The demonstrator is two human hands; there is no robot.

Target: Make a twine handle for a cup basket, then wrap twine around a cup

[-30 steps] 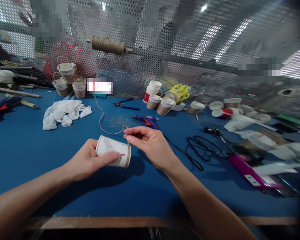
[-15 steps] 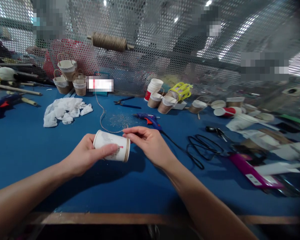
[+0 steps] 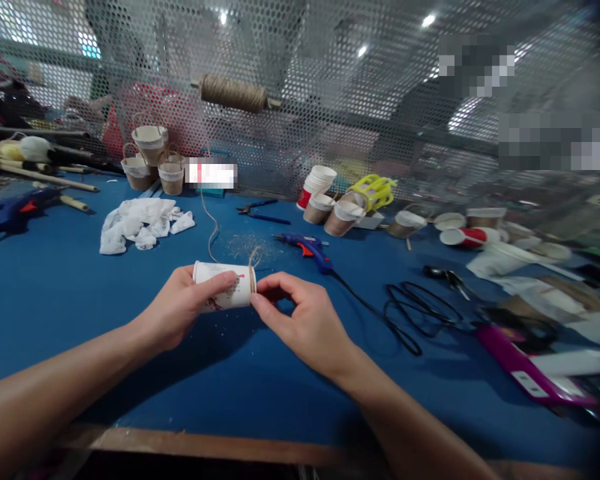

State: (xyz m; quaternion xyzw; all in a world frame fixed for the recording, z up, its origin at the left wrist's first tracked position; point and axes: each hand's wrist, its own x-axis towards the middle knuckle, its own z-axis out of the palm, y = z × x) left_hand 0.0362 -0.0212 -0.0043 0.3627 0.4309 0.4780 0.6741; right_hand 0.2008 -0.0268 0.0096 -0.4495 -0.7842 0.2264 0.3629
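Observation:
A white paper cup (image 3: 225,293) with red and dark print lies sideways above the table, and my left hand (image 3: 180,303) is wrapped round it, thumb on top. Twine (image 3: 252,279) circles the cup near its right end, and a small loop of it sticks up there. My right hand (image 3: 300,313) has thumb and index finger closed at that end, touching the cup's edge beside the twine. From the twine spool (image 3: 233,93) a strand runs down behind the cup. Beyond the cup lies a blue glue gun (image 3: 307,250).
Crumpled white cloth (image 3: 140,223) and pliers (image 3: 263,212) lie farther back. Small twine-handled buckets (image 3: 150,145) are stacked at the left; more stand by the stacked cups (image 3: 320,180). A black cord (image 3: 405,313) and a purple tool (image 3: 510,363) lie at right. A second glue gun (image 3: 27,208) is at left.
My right hand has let go of the strand it pinched above the cup and moved down to the cup's end. The cup has turned in my left hand, and a twine loop now stands up.

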